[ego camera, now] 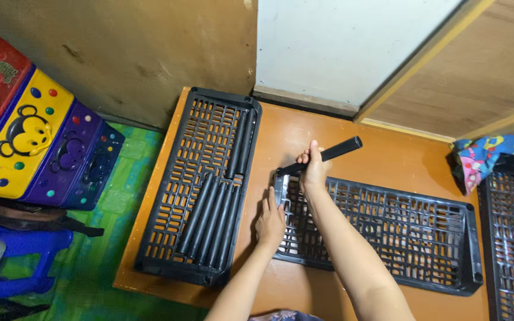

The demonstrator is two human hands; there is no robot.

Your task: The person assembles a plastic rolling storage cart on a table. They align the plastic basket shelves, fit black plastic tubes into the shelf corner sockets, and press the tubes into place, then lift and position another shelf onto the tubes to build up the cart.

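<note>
Right hand [313, 169] wrapped around a black tube [322, 157] near its middle; lower tube end sits at the corner of the slotted shelf panel [388, 229] just below the hand. Left hand [270, 223] flat, fingers spread, pressing that panel's near edge. Tube looks like rigid, light, smooth plastic: mid-shaft grip suits it. Further left, a second slotted tray [168, 196] holds more tubes [212, 217], all on the orange table [388, 157].
</note>
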